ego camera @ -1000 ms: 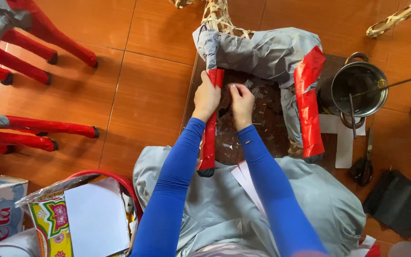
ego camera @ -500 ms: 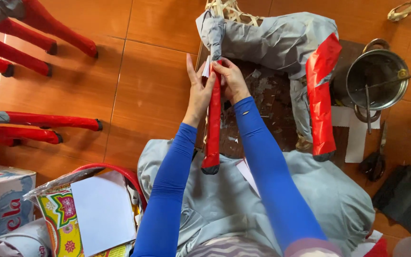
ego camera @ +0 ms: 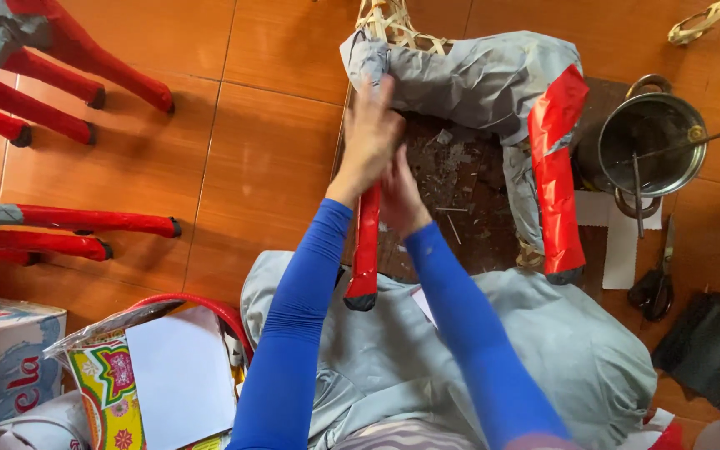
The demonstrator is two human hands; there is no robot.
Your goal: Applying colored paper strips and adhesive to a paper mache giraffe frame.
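A paper-covered animal figure (ego camera: 477, 79) built on a woven cane frame (ego camera: 393, 29) is laid across the person's lap and a dark board (ego camera: 460, 192) on the floor, legs pointing toward the person, so that each leg can be reached from above; the near leg (ego camera: 367, 250), wrapped in red paper with a black tip, lies between the two forearms. The left hand (ego camera: 370, 137) is laid flat over the upper part of that leg where red paper meets grey, fingers pressed together and stretched toward the body of the figure, apparently to smooth the covering down; the right hand (ego camera: 402, 196) is set just beside it against the same leg, fingers curled, though what exactly is pinched cannot be told because the left hand hides part of it. A second red leg (ego camera: 558, 183) hangs free to the right. A metal pot (ego camera: 652, 146) with a stick resting in it is kept within reach beside the board, with scissors (ego camera: 656, 279) just below it; finished red legs (ego camera: 85, 83) of other figures are set aside at the left, well apart; a cardboard box (ego camera: 2, 358) and printed paper (ego camera: 114, 383) lie near the left knee.
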